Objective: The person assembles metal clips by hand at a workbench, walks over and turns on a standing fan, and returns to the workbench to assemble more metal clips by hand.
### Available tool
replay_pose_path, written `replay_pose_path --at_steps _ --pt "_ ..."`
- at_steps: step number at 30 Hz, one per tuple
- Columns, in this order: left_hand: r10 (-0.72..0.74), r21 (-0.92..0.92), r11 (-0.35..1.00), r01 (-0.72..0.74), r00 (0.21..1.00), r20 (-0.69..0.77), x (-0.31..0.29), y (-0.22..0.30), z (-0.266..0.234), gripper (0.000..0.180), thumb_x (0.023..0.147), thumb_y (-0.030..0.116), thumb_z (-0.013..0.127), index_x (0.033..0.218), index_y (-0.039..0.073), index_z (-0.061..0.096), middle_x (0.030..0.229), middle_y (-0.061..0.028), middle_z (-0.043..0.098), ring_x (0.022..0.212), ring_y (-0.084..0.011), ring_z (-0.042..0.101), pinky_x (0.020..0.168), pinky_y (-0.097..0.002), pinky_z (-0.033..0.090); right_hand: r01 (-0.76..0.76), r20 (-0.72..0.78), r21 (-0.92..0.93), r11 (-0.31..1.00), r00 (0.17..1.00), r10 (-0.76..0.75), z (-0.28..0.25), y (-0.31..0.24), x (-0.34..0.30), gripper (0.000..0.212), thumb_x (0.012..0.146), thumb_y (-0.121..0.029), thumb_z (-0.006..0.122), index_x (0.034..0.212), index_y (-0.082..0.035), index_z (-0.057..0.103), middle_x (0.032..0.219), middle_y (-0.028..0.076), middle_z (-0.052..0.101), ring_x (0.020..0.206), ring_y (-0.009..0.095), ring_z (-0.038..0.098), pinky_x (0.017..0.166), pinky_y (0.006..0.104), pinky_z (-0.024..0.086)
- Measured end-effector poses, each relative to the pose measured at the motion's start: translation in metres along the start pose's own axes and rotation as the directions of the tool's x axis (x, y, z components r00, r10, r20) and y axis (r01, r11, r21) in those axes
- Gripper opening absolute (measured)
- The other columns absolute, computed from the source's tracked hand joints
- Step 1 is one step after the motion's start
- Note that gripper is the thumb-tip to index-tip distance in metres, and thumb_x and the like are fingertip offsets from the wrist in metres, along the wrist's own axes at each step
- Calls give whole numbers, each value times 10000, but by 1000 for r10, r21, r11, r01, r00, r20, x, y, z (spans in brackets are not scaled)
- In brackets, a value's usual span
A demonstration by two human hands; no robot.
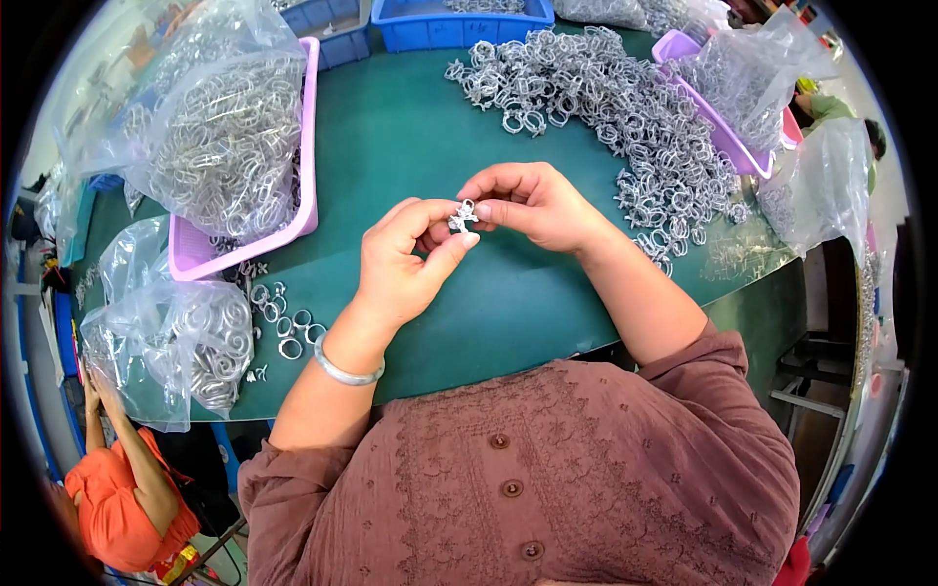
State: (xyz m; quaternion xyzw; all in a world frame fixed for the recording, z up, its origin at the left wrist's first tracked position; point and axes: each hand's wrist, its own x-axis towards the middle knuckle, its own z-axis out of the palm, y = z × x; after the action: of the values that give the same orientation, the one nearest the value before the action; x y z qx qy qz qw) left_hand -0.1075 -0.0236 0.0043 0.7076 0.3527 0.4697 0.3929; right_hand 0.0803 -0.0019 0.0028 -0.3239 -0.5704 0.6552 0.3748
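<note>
Over the middle of the green table (391, 127), a small silver ring with a decorated top (462, 216) is pinched between my two hands. My left hand (405, 249) grips it with thumb and forefinger from the left. On the other side, the thumb and fingertips of my right hand (532, 207) close on its upper edge. A large loose pile of similar silver rings (625, 107) spreads to the far right of my hands. Several plain silver rings (285, 325) lie by my left forearm.
At the left stands a pink basket (311, 146) with a clear bag of rings (220, 146); another bag of metal pieces (215, 342) lies nearer. Blue trays (459, 34) line the back. Another pink basket (718, 127) stands right. A person in orange (127, 508) works lower left.
</note>
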Motion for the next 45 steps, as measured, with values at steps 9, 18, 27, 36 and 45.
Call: replay_pose_path --at_steps 9,18,27,36,45 --pt "76 195 978 -68 996 -37 0 -2 2 165 668 39 712 784 27 595 646 -18 514 541 -63 476 475 -196 401 -7 21 43 999 1000 6 1 0 0 215 838 -47 535 1038 28 563 938 83 606 850 128 575 764 258 473" --pt "-121 -95 989 114 991 -64 -6 -9 13 98 743 12 657 823 7 601 723 14 567 625 -43 493 535 -174 399 29 -50 83 996 998 -25 4 -1 -1 214 823 -102 581 993 27 586 842 59 615 708 91 545 641 222 458" --pt "10 -25 1000 -12 997 -78 -5 -12 13 111 731 -29 642 837 -13 613 736 -20 563 605 -59 487 531 -181 389 18 -55 22 1000 998 -17 1 -1 -1 180 827 -73 563 982 9 606 838 45 614 716 82 531 653 221 444" --pt "-115 -15 993 115 992 -41 -7 -14 11 152 726 -25 652 855 -3 576 755 -13 556 645 -59 500 571 -177 417 73 -29 -36 997 997 -74 -2 2 -1 157 826 -70 564 955 1 620 853 34 593 745 77 529 652 215 436" --pt "-203 -152 967 205 979 29 -6 -18 14 222 734 -32 644 927 -7 538 779 0 546 696 -56 517 644 -177 452 15 12 5 1000 1000 -15 -1 -3 -1 148 819 -82 577 936 1 615 810 25 591 707 71 519 642 216 440"
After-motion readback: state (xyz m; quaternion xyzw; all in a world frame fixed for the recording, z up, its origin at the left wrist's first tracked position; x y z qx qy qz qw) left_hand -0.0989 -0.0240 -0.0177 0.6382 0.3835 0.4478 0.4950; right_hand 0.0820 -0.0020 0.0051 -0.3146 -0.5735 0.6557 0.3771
